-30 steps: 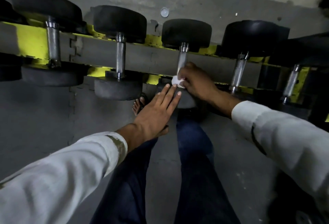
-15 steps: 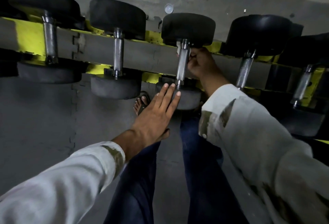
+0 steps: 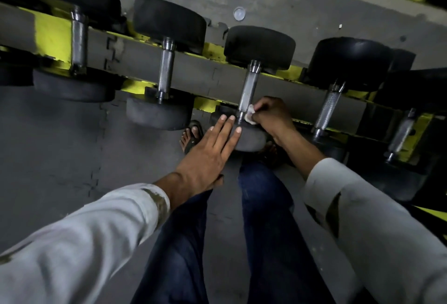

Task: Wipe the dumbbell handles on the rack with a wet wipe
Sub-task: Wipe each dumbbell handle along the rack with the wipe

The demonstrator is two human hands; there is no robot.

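The right hand (image 3: 271, 115) has come back down the handle (image 3: 248, 91) of the middle dumbbell: half a second ago it was up by the far head, and now it sits at the near end, just where the bar meets the near head (image 3: 251, 138). Its grip is pinched shut on the wipe (image 3: 250, 113), a small white wad pressed against the right side of the bar. That reads as one full pass up and down this handle (the stroke looks nearly spent), so the next handle to the right (image 3: 329, 108) is likely due soon. The left hand (image 3: 210, 151) has stayed put, fingers flat and spread on the near head, holding nothing, seemingly steadying the weight. The dumbbells lie across a rack (image 3: 50, 35) of grey rails with yellow patches, black heads hanging off either side, knurled steel bars bridging the gap. Whether the two handles to the left are already wiped cannot be told. Below is a dull grey floor (image 3: 60, 158) of interlocking mats with a concrete strip beyond the rack; the light is dim, and a sandalled foot (image 3: 191, 137) shows under the rack.
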